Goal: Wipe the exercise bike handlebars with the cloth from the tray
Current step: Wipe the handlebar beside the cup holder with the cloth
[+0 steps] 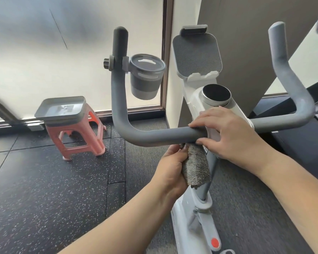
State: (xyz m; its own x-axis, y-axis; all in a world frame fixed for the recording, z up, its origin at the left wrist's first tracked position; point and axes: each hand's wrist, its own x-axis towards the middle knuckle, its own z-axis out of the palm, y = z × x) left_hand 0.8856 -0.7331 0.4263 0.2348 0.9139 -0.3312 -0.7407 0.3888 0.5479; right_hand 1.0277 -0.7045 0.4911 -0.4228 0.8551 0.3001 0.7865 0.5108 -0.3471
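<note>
The grey foam handlebars [154, 136] of the exercise bike curve up at both ends. My left hand [170, 167] grips a grey fuzzy cloth [195, 166] just under the bar's middle, against the bike's stem. My right hand [228, 131] rests on the bar's centre by the white console, fingers over the top and thumb underneath. The grey tray [62, 109] sits on a pink stool at the left, with no cloth in it.
A grey cup holder [145, 77] is clamped to the left bar. A tablet holder [196, 55] and a round knob [216, 95] stand behind the bar's centre. The pink stool [77, 142] stands on dark speckled floor near a frosted window.
</note>
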